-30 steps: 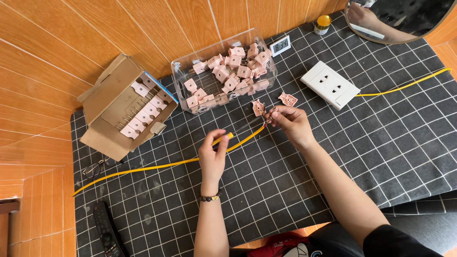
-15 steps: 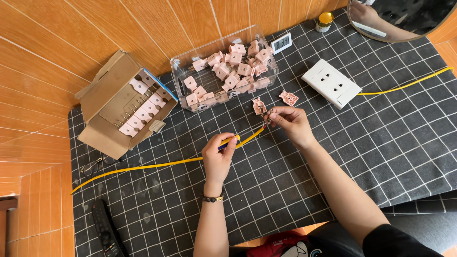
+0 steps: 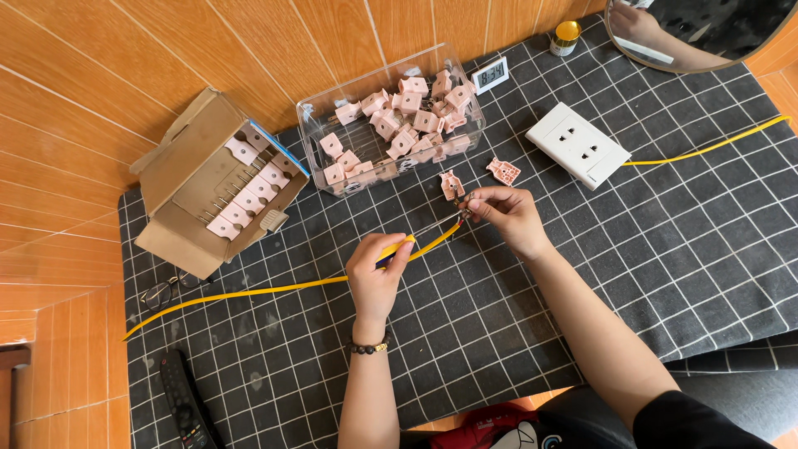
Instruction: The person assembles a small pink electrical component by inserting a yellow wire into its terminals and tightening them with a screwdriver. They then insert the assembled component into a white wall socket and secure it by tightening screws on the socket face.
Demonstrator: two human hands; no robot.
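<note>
yellow cable: lies across the checked cloth | your left hand pinches it mid-run | your right hand pinches its stripped tip | pink connector just beside, clear box behind

Yellow cable: thin, long, lying on the dark checked cloth, running from the lower left up toward the middle. Its near stretch rises off the cloth between the two hands, taut and slanted. The left hand pinches it from above, fingers closed round the yellow sheath. The stripped end, thin and greyish, sticks out past the sheath and meets the right hand, whose fingertips grip it at the tip. Small pink plug piece lies flat on the cloth just beside the right fingertips; contact unclear.
</note>
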